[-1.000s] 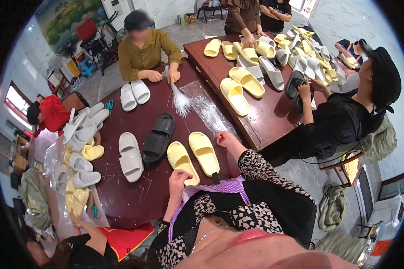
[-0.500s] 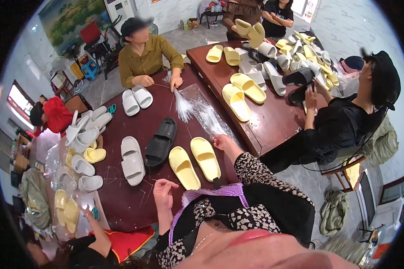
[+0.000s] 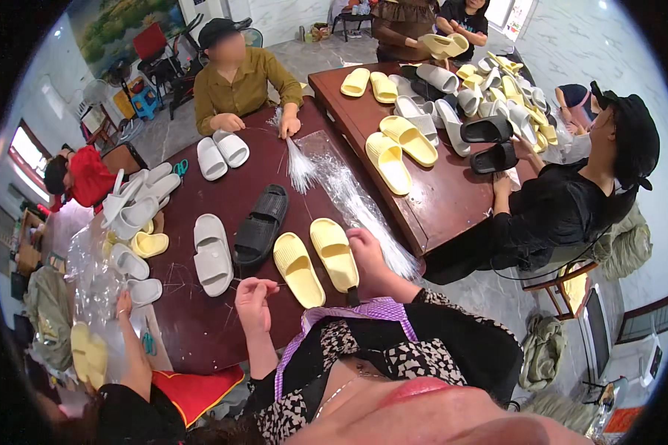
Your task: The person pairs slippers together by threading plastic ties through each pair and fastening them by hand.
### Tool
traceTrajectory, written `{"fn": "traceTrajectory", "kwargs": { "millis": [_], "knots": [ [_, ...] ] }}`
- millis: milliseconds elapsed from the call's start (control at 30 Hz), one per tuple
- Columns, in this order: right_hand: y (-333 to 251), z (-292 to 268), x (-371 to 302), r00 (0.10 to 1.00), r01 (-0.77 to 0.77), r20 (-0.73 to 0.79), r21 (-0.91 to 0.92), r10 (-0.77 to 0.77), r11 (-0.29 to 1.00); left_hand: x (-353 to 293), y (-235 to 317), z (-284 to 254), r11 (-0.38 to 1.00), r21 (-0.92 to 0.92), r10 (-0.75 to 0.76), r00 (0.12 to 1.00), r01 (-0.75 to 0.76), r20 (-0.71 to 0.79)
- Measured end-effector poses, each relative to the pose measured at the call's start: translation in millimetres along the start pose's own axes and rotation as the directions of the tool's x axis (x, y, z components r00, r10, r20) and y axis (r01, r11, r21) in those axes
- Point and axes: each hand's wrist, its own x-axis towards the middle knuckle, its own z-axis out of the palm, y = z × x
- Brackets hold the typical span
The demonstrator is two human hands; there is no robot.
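Observation:
My left hand is raised over the near table edge, thumb and fingers pinched together; what they hold, if anything, is too small to make out. My right hand is closed beside the right yellow slipper, its fingertips close to the strap; its grip is partly hidden. A small black tag is at that slipper's heel. The left yellow slipper lies alongside. Farther left are a black slipper and a pair of grey slippers. Right of my right hand lies a bundle of clear plastic strands.
Across the dark red table, a person in olive holds white strands beside white slippers. A second table bears a slipper pile; a person in black sits there. Grey slippers and another person's arm are at left.
My right hand has moved from the plastic strands to the yellow slipper's side. My left hand stays pinched, shifted slightly left. Across the room, yellow slippers have been lowered and the black pair set down.

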Motion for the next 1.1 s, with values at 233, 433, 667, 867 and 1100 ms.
{"fn": "traceTrajectory", "kwargs": {
  "millis": [233,433,667,867,1100],
  "knots": [
    [-60.2,40.3,-60.8,0.716,0.53,0.635,-0.225,-0.29,0.818,6.6,-14.1,26.2,0.997,0.021,-0.072,0.994,0.071,0.088],
    [-73.9,39.1,-67.7,0.662,0.327,0.749,-0.263,-0.021,0.908,10.4,-14.1,26.1,0.989,-0.109,-0.094,0.995,0.097,0.033],
    [-104.9,54.8,-64.3,0.795,0.241,0.597,-0.152,-0.105,0.958,2.7,-34.9,44.3,0.926,-0.02,-0.363,0.905,0.376,0.223],
    [-121.1,50.0,-45.2,0.867,0.073,0.49,0.049,-0.088,0.996,2.5,-45.7,58.9,0.82,-0.03,-0.525,0.772,0.571,0.358],
    [-128.5,49.7,-44.8,0.862,-0.043,0.507,0.121,-0.024,0.992,1.2,-41.7,72.4,0.934,0.239,-0.33,0.899,0.267,0.286]
  ]
}}
